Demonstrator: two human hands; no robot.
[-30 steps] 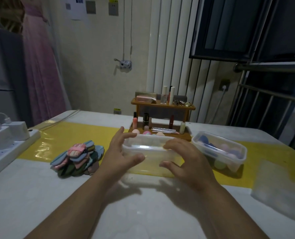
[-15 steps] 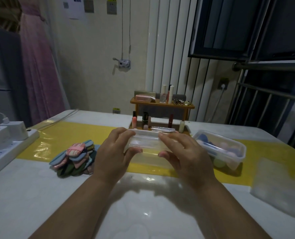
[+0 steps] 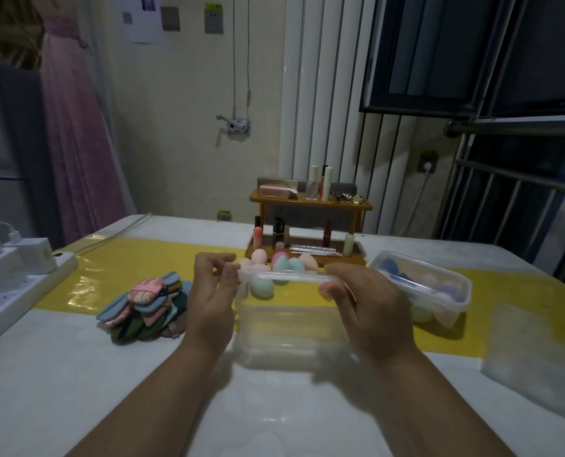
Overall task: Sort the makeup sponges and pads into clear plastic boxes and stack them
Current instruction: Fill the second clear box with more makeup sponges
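Observation:
Both hands hold a clear plastic lid (image 3: pixel 282 276) level above an open, empty clear box (image 3: pixel 291 328) at the table's middle. My left hand (image 3: pixel 210 295) pinches the lid's left end; my right hand (image 3: pixel 370 301) grips its right end with thumb under the rim. Several egg-shaped makeup sponges (image 3: pixel 276 263), pink, peach and teal, lie just behind the box. A pile of flat coloured pads (image 3: pixel 147 306) sits to the left. A second clear box (image 3: pixel 452 278), closed with sponges inside, stands to the right.
A wooden cosmetics rack (image 3: pixel 309 206) with bottles stands behind the sponges. A white power strip with chargers (image 3: pixel 17 275) lies along the left edge. Another clear plastic piece (image 3: pixel 538 351) rests at the far right. A yellow strip (image 3: pixel 116 258) crosses the white table.
Both hands closed on the lid and lifted it off the box, which now stands open. The sponges behind it have come into view.

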